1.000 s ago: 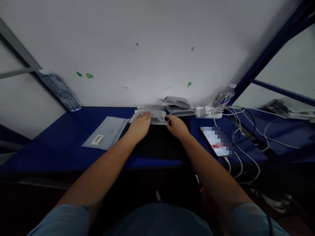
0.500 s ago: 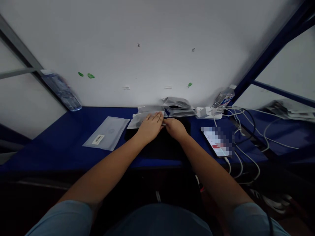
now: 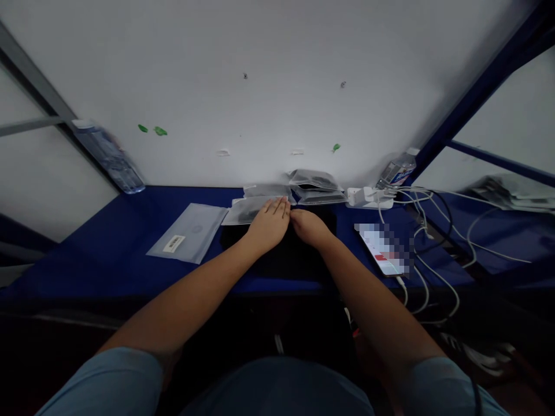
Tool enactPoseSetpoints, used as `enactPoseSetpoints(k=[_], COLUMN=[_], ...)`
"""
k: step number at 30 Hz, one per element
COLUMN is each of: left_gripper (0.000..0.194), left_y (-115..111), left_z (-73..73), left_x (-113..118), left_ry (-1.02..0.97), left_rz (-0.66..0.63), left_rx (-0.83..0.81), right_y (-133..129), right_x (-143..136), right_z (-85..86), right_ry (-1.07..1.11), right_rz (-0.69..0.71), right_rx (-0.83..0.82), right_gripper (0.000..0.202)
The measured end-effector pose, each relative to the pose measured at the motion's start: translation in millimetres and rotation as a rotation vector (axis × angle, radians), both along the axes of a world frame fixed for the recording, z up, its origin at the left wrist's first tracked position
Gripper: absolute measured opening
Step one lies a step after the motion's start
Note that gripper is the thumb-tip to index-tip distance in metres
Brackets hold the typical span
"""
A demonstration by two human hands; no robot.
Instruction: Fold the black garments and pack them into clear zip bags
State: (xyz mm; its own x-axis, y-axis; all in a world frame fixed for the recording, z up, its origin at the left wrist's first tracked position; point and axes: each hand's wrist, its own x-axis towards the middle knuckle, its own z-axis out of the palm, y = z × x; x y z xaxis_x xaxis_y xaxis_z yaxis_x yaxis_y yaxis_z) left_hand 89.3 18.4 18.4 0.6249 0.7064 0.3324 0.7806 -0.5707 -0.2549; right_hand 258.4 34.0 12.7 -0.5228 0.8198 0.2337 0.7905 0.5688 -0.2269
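Note:
My left hand [image 3: 269, 222] lies flat with its fingers stretched out on the right part of a translucent bag [image 3: 243, 211]. Beside it, touching or nearly touching, my right hand [image 3: 309, 227] has its fingers curled in at the bag's right edge; what they pinch is hidden. Under both hands is a black item [image 3: 290, 260] on the blue table [image 3: 121, 242]. A flat translucent bag with a white label [image 3: 195, 231] lies to the left. More filled bags [image 3: 316, 186] are piled behind my right hand.
A phone [image 3: 381, 251] on a cable lies to the right, near a white power strip [image 3: 370, 197] and tangled white cables. Plastic bottles stand at the left [image 3: 110, 159] and back right [image 3: 398, 169]. A white wall [image 3: 286, 104] rises behind the table.
My left hand has shifted slightly right and down over the bag. My right hand stays almost in place. The whole view has moved a little.

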Motion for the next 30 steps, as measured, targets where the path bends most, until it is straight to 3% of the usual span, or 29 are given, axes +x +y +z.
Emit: enactPoseSetpoints(k=[14,25,30], left_gripper=[0.051,0.050,0.050], left_y=[4.6,6.5,5.2], left_z=[0.2,8.6,11.4], left_x=[-7.1,-27.4,-48.9], left_ry=[-0.037,-0.028,-0.007], left_rz=[0.020,0.064,0.076], left_rx=[-0.044,-0.044,-0.022], right_y=[1.6,12.6,14.6], right_x=[5.5,24.8,27.7], right_z=[2.8,-3.2,-4.2], right_ry=[-0.027,0.115,0.150], right_rz=[-0.105,-0.185,-0.188], right_rx=[0.003,0.022,0.007], right_gripper=[0.047,0.049,0.048])
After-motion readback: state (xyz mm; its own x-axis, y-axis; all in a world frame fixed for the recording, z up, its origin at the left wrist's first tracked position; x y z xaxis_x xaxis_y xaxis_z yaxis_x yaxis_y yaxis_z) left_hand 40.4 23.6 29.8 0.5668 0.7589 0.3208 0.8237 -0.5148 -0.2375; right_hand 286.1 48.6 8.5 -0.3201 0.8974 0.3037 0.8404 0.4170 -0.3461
